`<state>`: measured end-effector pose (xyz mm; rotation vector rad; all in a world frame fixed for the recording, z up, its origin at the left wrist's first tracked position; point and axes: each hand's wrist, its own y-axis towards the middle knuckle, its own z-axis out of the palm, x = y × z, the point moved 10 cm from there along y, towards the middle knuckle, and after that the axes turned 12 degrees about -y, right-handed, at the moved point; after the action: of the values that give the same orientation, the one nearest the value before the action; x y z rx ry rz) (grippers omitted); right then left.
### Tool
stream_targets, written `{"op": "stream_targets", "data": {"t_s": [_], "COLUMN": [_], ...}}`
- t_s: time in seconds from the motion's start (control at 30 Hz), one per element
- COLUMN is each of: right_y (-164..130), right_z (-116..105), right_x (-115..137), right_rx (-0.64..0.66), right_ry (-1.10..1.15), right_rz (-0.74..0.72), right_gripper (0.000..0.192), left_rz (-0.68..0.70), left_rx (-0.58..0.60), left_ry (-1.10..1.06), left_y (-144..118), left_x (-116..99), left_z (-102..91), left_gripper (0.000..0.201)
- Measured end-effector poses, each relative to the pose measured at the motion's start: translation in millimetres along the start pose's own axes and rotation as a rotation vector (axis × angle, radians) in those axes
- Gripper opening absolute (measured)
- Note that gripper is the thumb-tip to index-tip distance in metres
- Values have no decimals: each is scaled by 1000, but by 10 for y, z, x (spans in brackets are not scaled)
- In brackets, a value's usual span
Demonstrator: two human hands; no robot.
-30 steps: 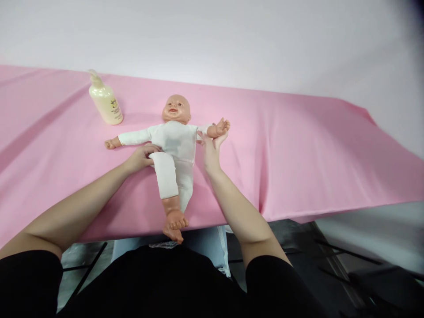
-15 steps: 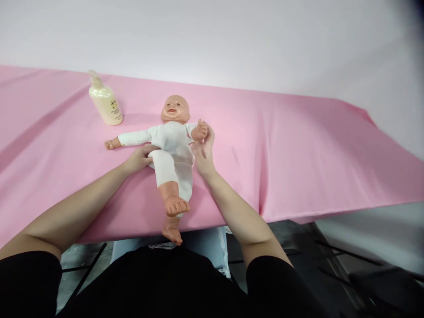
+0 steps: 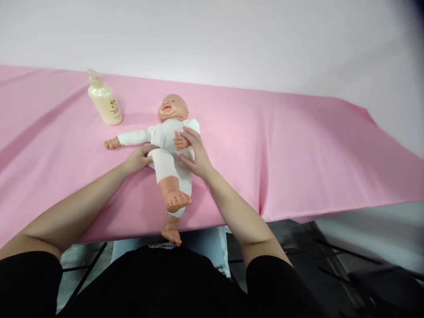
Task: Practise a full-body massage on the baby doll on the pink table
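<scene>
A baby doll [image 3: 168, 134] with a white cloth body lies on its back on the pink cloth, its head away from me. Its feet reach over the near edge. My left hand [image 3: 139, 158] is closed on the doll's side and hip at the left, with some fingertips hidden by the raised leg. My right hand [image 3: 197, 154] grips the doll's forearm on the right, and the doll's hand [image 3: 181, 141] lies bent across the belly between my thumb and fingers. The doll's other arm [image 3: 132, 137] stretches out to the left.
A cream pump bottle [image 3: 106, 104] stands behind and left of the doll. Pink cloth [image 3: 298, 154] covers the table, with a fold at the right and a near edge close to my body. A white wall [image 3: 232, 39] rises behind.
My right hand has moved left, bringing the doll's arm from its side in over the belly. The doll's head has turned slightly to the left. My left hand stays put.
</scene>
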<state>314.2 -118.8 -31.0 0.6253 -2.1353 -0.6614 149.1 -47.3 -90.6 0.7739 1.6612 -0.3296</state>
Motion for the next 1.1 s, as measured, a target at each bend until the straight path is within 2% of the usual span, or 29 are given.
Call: {"op": "stream_targets", "data": {"t_s": [0.1, 0.23, 0.37, 0.47, 0.6, 0.7, 0.8, 1.0, 1.1], "right_y": [1, -27, -152, -307, -450, -438, -337, -76, -22], "right_z": [-119, -291, -455, -477, -402, -412, -412, -205, -57], "right_x": [-183, -509, -786, -988, -1181, -1186, -1065, -567, -287], "right_rx": [-144, -349, -597, -774, -866, -856, -772, -383, -161], "right_ry": [154, 325, 548, 716, 835, 829, 787, 535, 368], "right_rz": [97, 328, 551, 715, 880, 849, 736, 440, 261], "right_gripper": [76, 82, 64, 54, 40, 41, 47, 68, 69], "left_rz": [-14, -29, -15, 12, 17, 13, -5, -29, -13], "left_rx": [-24, -42, -8, 2, -2, -15, -20, -25, -6], "left_ry": [7, 7, 27, 29, 24, 12, 4, 15, 17], "left_y": [-5, -1, 13, 14, 10, 9, 6, -2, 2], "left_x": [51, 140, 142, 77, 20, 48, 119, 105, 35], "left_z": [-30, -67, -43, -14, 11, -10, -39, -45, -14], "left_gripper": [44, 46, 39, 32, 25, 26, 32, 41, 40]}}
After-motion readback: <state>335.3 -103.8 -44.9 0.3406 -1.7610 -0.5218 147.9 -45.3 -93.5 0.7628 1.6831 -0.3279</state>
